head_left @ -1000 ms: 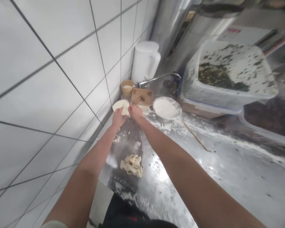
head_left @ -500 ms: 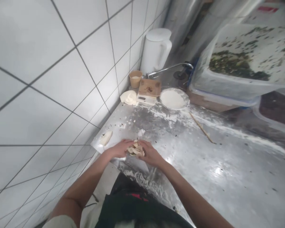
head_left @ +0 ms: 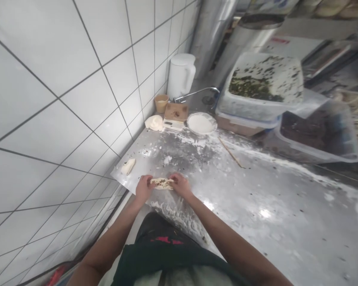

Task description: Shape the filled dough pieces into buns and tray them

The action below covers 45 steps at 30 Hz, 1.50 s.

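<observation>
Left hand (head_left: 143, 188) and right hand (head_left: 180, 185) both on a small dough roll (head_left: 161, 183), which sits between them just above the steel counter (head_left: 271, 208) or resting on it, can't tell which. Each hand holds one end, narrow pinch, fingers curled round, hands almost meeting. Light even pressure from both ends looks best here: dough is soft, and a hard squeeze could split it and push the filling out. Keep the seam side steady and the counter floured so it doesn't stick.

Roll looks pale and slim, longer than wide, dark green flecks showing through the top, surface a bit uneven. Seam not clear at this size.

Left of the hands, a small dough piece (head_left: 128, 166) lies near the tile wall (head_left: 77, 99). Further ahead: dough lump (head_left: 154, 122), cup (head_left: 161, 103), kitchen scale (head_left: 172, 124), plate of flour (head_left: 201, 123). Ahead and right, tub of chopped greens (head_left: 261, 87) and tub of dark filling (head_left: 316, 135). Loose flour is scattered in front of the hands.
</observation>
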Each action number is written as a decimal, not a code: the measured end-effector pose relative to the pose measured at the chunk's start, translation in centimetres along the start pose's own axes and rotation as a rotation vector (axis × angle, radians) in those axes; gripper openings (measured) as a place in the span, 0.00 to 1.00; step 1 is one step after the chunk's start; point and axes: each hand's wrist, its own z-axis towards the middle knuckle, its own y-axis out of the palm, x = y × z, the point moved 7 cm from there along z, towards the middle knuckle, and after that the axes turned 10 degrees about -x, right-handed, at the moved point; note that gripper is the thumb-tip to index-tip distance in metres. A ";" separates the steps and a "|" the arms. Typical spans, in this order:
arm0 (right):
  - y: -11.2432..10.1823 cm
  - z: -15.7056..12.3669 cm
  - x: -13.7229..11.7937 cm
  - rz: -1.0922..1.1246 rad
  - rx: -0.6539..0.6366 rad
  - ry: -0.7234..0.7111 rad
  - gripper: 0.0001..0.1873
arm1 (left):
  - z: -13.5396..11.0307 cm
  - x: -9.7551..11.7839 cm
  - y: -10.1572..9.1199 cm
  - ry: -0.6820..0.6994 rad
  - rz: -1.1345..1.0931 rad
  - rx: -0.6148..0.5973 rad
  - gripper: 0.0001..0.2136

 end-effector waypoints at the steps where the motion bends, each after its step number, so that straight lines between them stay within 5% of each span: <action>1: -0.2 -0.3 -0.2 -0.031 0.048 -0.034 0.08 | -0.3 0.4 0.0 0.022 -0.007 0.040 0.13; 4: -0.1 -1.5 -0.8 -0.072 0.099 -0.143 0.10 | -1.3 1.2 0.5 0.119 -0.017 0.075 0.11; 8: 1.4 -3.2 -1.6 -0.116 -0.003 -0.325 0.21 | -2.0 1.4 1.9 0.230 0.108 -0.029 0.20; 12: 1.8 -3.9 -2.0 -0.172 -0.005 -0.342 0.26 | -2.1 1.9 2.3 0.306 0.285 -0.089 0.29; 16: 1.1 -4.2 -2.7 -0.220 0.091 -0.278 0.22 | -2.6 2.9 2.1 0.321 0.332 -0.041 0.31; 22: 1.7 -4.6 -3.7 -0.208 0.064 -0.399 0.12 | -2.8 2.8 2.9 0.354 0.257 -0.030 0.18; 30: -0.3 0.7 -1.9 -0.242 0.134 0.018 0.05 | 0.2 2.6 2.4 0.352 0.279 -0.177 0.31; 37: 1.0 -2.8 -3.2 -0.424 0.033 -0.419 0.15 | -0.1 2.8 1.8 0.497 0.373 -0.224 0.27; 41: 2.2 -4.3 -3.1 -0.520 0.048 -0.423 0.29 | 0.4 1.9 1.8 0.481 0.351 -0.251 0.31; 45: 2.6 -4.0 -3.5 -0.564 0.055 -0.354 0.28 | 1.1 1.6 2.0 0.569 0.348 -0.337 0.34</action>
